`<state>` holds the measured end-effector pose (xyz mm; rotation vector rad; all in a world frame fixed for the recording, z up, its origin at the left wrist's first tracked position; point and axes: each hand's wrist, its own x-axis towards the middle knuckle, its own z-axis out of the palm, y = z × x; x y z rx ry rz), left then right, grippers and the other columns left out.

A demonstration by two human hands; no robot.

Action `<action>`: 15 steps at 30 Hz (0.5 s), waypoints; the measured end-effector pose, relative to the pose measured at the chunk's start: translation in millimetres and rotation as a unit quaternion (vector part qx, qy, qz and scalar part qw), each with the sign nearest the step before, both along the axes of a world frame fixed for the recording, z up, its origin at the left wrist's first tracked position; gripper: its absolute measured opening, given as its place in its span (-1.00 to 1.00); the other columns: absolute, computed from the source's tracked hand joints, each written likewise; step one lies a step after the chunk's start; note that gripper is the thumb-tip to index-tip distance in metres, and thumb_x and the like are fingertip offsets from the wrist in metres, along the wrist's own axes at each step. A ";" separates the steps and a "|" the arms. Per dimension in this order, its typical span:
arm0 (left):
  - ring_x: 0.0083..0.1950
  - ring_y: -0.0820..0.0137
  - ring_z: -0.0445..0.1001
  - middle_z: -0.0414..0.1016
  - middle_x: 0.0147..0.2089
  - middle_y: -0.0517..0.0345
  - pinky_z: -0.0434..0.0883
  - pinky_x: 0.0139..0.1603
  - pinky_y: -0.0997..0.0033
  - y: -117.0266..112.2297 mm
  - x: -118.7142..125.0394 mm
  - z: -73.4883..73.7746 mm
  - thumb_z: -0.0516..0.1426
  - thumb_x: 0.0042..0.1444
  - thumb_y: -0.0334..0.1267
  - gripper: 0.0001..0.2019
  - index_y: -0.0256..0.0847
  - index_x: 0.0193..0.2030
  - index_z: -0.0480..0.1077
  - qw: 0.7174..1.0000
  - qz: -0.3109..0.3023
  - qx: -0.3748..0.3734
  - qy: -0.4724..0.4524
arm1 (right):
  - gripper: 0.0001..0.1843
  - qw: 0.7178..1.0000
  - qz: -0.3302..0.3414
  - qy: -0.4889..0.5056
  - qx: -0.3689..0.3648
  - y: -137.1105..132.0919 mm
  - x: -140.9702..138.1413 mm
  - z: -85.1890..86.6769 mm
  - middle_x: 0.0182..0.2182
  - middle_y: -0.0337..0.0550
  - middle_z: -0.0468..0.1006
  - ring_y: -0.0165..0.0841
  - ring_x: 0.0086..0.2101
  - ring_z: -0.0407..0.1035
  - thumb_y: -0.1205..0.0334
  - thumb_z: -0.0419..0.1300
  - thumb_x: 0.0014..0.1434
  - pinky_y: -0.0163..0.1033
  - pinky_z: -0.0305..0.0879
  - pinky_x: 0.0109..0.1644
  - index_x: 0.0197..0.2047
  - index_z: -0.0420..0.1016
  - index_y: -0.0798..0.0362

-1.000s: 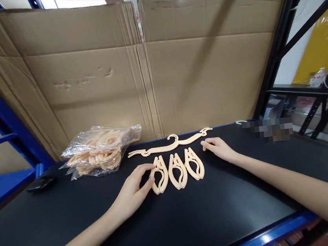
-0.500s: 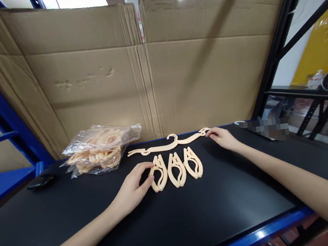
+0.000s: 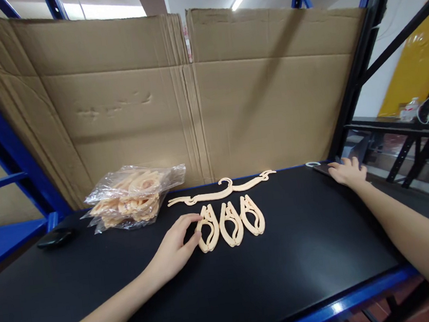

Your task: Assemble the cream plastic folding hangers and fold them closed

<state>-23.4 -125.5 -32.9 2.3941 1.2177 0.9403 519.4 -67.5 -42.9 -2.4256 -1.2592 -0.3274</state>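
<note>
Three folded cream plastic hangers (image 3: 230,224) lie side by side on the black tabletop (image 3: 295,260). My left hand (image 3: 174,248) rests beside them, its thumb and fingertips touching the leftmost one, fingers loosely apart. Behind them lies an unfolded cream hanger (image 3: 221,189), flat and touched by neither hand. My right hand (image 3: 347,171) is far off at the right, fingers spread flat over a dark flat object (image 3: 322,168) near a white cable.
A clear plastic bag of more cream hangers (image 3: 131,196) sits at the back left. A small black object (image 3: 55,237) lies at the left. Cardboard sheets (image 3: 191,96) stand behind the table. Blue shelf posts frame both sides.
My right hand has left the end of the unfolded hanger and moved right to the dark object. My left hand has stayed on the leftmost folded hanger.
</note>
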 end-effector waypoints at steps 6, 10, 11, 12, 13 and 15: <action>0.11 0.21 0.40 0.43 0.05 -0.01 0.30 0.18 0.12 0.1 0.0 -0.2 0.00 0.20 -0.16 -0.72 -0.17 0.00 0.33 1.000 0.001 -0.006 0.006 | -0.53 0.999 0.050 -0.017 -0.007 3.9 -9.2 12.3 0.24 0.28 0.14 0.26 0.24 -0.15 0.15 -0.04 0.21 0.38 -0.02 0.08 0.11 0.44 0.12; 0.11 0.21 0.40 0.43 0.06 -0.01 0.30 0.18 0.12 0.7 -0.5 -1.9 0.00 0.19 -0.16 -0.71 -0.18 0.00 0.34 1.000 0.001 -0.001 0.005 | -0.59 0.985 0.166 -0.041 -0.001 15.6 -45.6 11.7 0.07 0.27 0.37 0.12 0.11 0.17 0.34 0.00 0.15 0.22 0.16 0.07 0.02 0.48 0.20; 0.11 0.20 0.40 0.44 0.05 -0.01 0.30 0.18 0.12 0.6 -0.5 -2.1 0.01 0.18 -0.16 -0.71 -0.19 -0.01 0.35 1.000 0.002 0.001 0.004 | -0.59 0.976 0.212 -0.047 -0.001 20.0 -59.3 9.8 0.05 0.22 0.42 0.05 0.09 0.22 0.37 0.03 0.12 0.14 0.19 0.09 0.02 0.47 0.19; 0.10 0.20 0.41 0.44 0.04 -0.01 0.31 0.18 0.12 0.5 -0.3 -2.1 0.01 0.18 -0.16 -0.71 -0.19 -0.01 0.35 1.000 0.003 0.003 0.003 | -0.58 0.963 0.263 -0.053 -0.001 24.6 -74.3 7.7 0.03 0.15 0.45 -0.04 0.07 0.26 0.41 0.04 0.10 0.06 0.20 0.11 0.03 0.47 0.16; 0.09 0.20 0.41 0.45 0.04 0.00 0.32 0.17 0.13 0.1 -0.1 -1.9 0.01 0.17 -0.15 -0.71 -0.18 -0.02 0.35 1.000 0.005 0.004 0.001 | -0.58 0.948 0.314 -0.056 0.000 29.2 -90.1 5.8 0.02 0.08 0.47 -0.11 0.05 0.28 0.42 0.05 0.09 -0.02 0.20 0.13 0.03 0.46 0.13; 0.08 0.21 0.42 0.46 0.02 0.01 0.33 0.15 0.14 -0.9 0.3 -1.3 0.01 0.17 -0.15 -0.72 -0.16 -0.03 0.35 1.000 0.006 0.007 0.000 | -0.61 0.915 0.398 -0.061 0.009 36.8 -121.8 3.6 0.02 0.00 0.48 -0.17 0.04 0.29 0.39 0.06 0.13 -0.08 0.20 0.13 0.03 0.45 0.08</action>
